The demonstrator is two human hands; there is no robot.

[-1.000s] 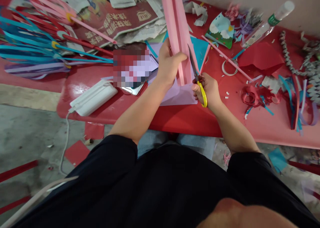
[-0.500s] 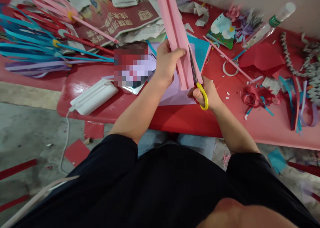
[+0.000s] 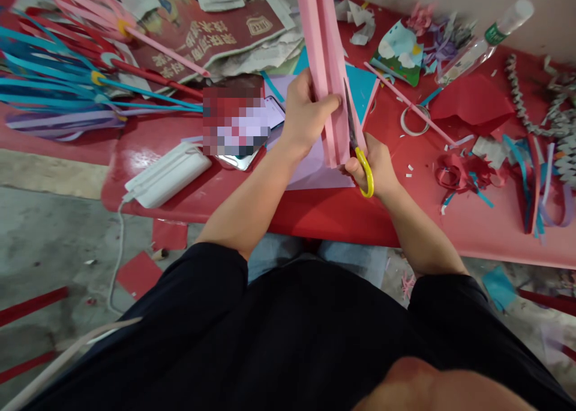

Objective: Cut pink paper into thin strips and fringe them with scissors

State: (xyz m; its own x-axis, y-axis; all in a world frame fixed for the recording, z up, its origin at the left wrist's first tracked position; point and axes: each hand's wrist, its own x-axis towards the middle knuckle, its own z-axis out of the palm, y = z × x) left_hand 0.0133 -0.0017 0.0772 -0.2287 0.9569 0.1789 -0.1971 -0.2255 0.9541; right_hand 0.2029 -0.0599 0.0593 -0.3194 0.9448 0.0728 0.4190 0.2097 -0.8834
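My left hand is closed on a long folded strip of pink paper, its thumb lying across the front. The strip stands nearly upright, leaning a little to the left at the top. My right hand grips yellow-handled scissors at the strip's lower right edge. Their dark blades point upward along the paper, with a narrow pink sliver on their right side. Beneath both hands lie a purple sheet and a blue sheet of paper. Some of my right fingers are hidden behind the scissors and paper.
Left on the red table are a phone, a white power strip and blue paper tassels. A newspaper lies behind. At right are a tape roll, a plastic bottle and red paper scraps.
My left hand and the pink paper have shifted slightly right and down, and the strip stands more upright. The scissors sit farther along the paper's edge, while my right hand stays almost in place.
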